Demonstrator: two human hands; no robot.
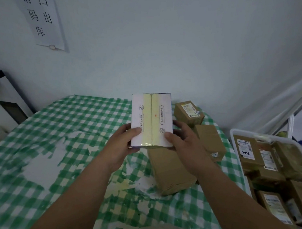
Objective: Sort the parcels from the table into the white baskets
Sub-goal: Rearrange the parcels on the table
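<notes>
Both hands are curled around one white parcel (151, 119), lifted clear of the worktop (57, 126): the left hand (122, 144) grips its lower left corner with the thumb on the taped face, and the right hand (185, 144) clamps the lower right corner the same way. Left of the left hand lies only worn green-checked cloth. Beneath the hands rests a large brown parcel (169, 172); just beyond the right hand sit a small labelled box (189, 113) and another brown parcel (210, 142). Well to the right of the right hand stands a white basket (233, 135), already loaded with brown parcels. The step looks like inspecting the held parcel; next it likely needs carrying rightward and setting down in the basket.
</notes>
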